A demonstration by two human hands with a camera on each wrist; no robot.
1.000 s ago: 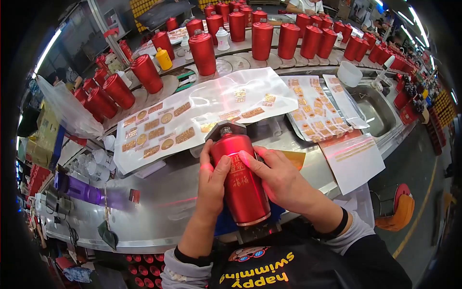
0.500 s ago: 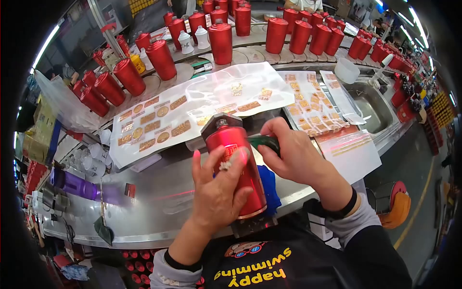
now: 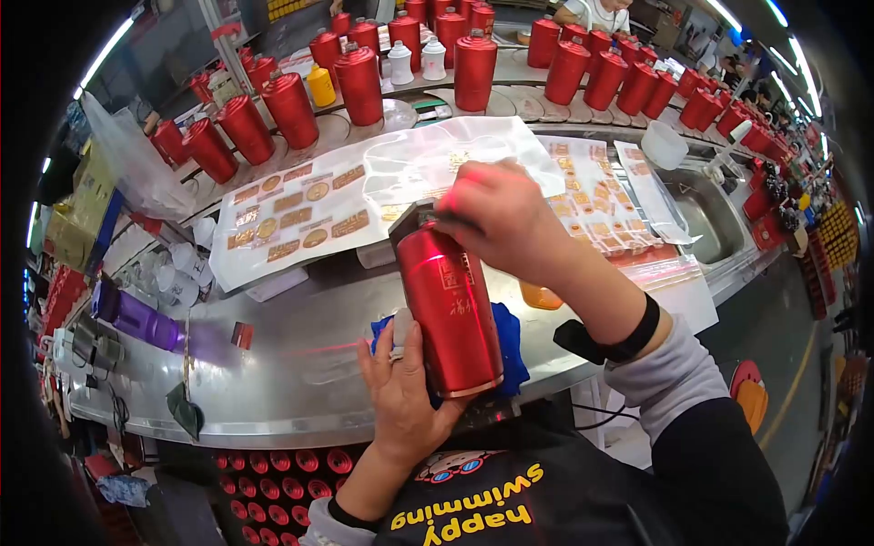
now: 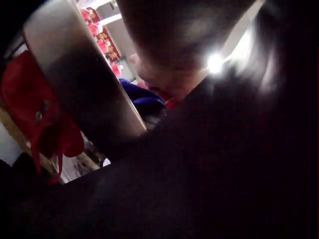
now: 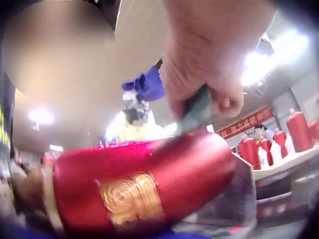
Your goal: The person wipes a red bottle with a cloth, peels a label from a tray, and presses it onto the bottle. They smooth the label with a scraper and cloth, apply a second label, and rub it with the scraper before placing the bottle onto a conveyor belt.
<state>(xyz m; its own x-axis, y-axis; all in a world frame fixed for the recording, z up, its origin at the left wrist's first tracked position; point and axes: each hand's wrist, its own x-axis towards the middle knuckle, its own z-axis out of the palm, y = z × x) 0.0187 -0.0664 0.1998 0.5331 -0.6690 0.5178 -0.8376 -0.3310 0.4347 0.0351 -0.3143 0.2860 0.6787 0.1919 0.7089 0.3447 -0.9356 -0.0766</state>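
Observation:
A red metallic bottle (image 3: 452, 318) with gold characters lies tilted on a blue cloth (image 3: 510, 341), its neck end against a dark angular plate (image 3: 407, 221). A raised gold emblem (image 5: 132, 198) shows on its side in the right wrist view. My left hand (image 3: 401, 409) holds the bottle low down at its left side and base. A small whitish piece (image 3: 401, 326) shows at its fingers. Over the bottle's shoulder, my right hand (image 3: 501, 218) pinches a flat dark green scraper (image 5: 198, 110), its edge right at the red surface. The left wrist view is mostly dark.
Sheets of gold stickers (image 3: 300, 205) lie behind the bottle; another sheet (image 3: 592, 196) lies to the right, by a metal sink (image 3: 706, 214). Red bottles (image 3: 475, 73) stand along a conveyor at the back. A purple bottle (image 3: 141, 318) lies at left.
Both hands first held the bottle's sides. My right hand then had the green scraper beside it and has now moved up over the shoulder. My left hand has slid down towards the base.

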